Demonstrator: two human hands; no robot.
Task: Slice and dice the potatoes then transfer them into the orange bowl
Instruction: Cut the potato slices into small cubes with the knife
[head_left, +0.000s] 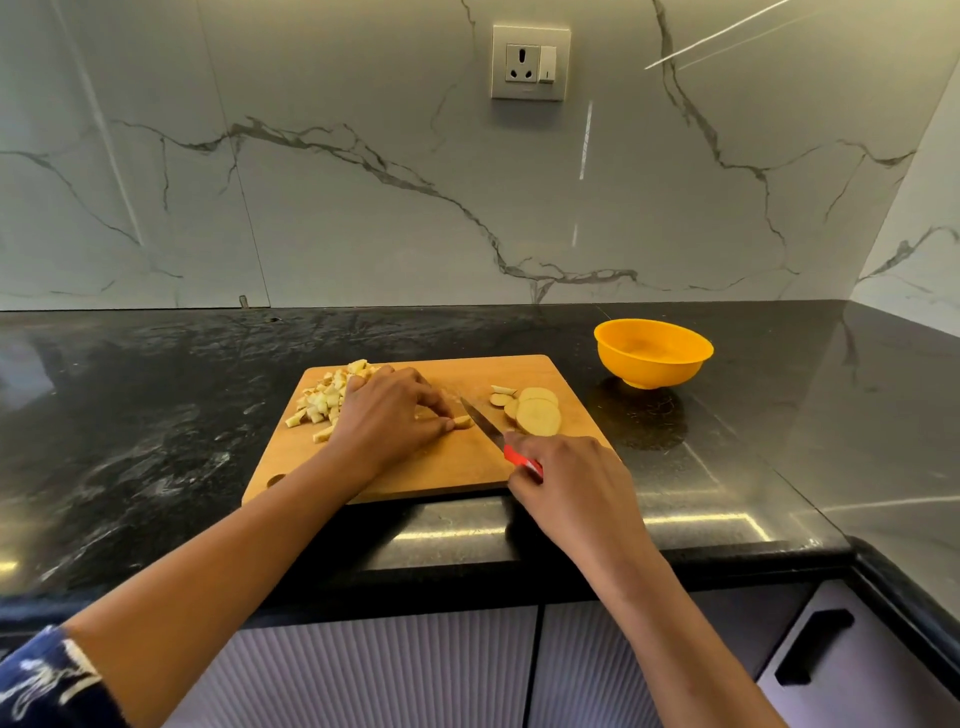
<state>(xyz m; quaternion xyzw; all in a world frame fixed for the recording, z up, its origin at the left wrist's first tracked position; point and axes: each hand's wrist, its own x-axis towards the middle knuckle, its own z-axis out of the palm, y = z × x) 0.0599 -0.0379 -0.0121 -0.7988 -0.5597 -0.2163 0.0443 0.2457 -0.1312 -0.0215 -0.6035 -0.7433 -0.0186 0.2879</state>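
We are working at one black counter carrying one wooden cutting board, with one orange bowl standing apart to its right. On the board, one diced potato pile is lying left and about five round slices right. Our right hand is gripping one red-handled knife, while our left hand fingers are pinching one potato strip.

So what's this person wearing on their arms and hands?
The left hand and right hand are bare, no gloves, rings or watch visible. The left arm has a dark blue sleeve with a white pattern; the right arm shows no sleeve.
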